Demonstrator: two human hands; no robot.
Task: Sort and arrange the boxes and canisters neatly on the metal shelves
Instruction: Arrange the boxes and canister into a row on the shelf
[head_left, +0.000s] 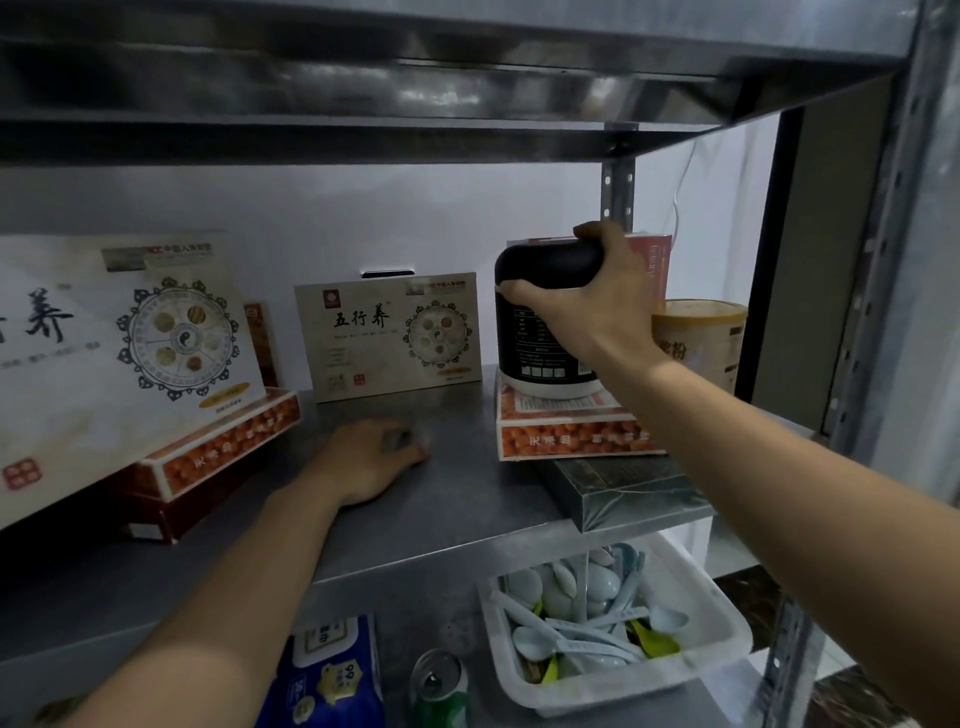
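My right hand (592, 306) grips the domed top of a black canister (535, 343) that stands on an orange patterned box (566, 431) at the right of the metal shelf (415, 499). My left hand (374, 457) rests palm down on the bare shelf, fingers curled, holding nothing that I can see. A beige canister (701, 343) stands right of the black one. A cream box (389, 338) with a round emblem stands at the back centre. A larger cream box (119, 353) leans at the left over another orange box (223, 447).
A dark green wrapped box (634, 493) lies under the orange box at the shelf's right front edge. On the shelf below are a white tray (727, 644) of pale spoons, a green can (439, 686) and a blue packet (332, 670). An upper shelf (363, 104) hangs close overhead.
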